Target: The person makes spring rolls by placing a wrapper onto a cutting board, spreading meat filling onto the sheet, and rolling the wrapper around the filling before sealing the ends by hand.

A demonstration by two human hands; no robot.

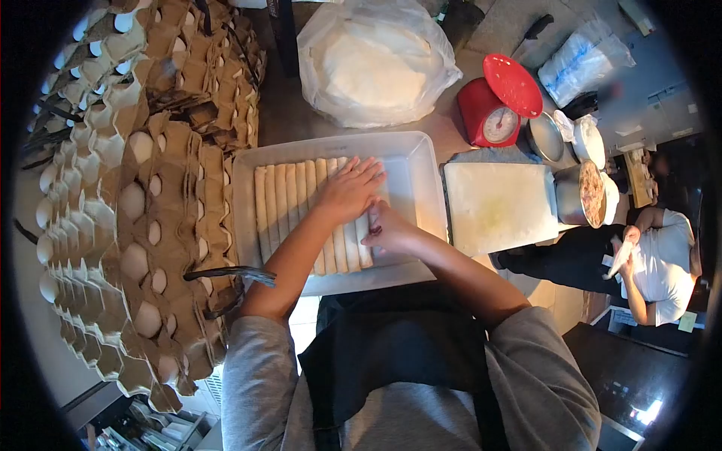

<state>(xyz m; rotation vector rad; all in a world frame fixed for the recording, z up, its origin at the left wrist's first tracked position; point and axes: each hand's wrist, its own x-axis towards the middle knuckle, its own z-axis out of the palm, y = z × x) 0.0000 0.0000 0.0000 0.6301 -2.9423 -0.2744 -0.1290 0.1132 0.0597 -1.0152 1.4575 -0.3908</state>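
My left hand (350, 188) lies flat, fingers spread, on the rolls (289, 199) in the white tray (417, 161), while my right hand (387, 231) seems to pinch the last roll, its fingertips hidden.

One head-worn view looks steeply down and forward, with a wide fisheye lens darkening the frame corners. The wearer's own chest fills the lower frame; the bench (286, 113) lies close below, running to the upper frame. At right the floor shows farther down.
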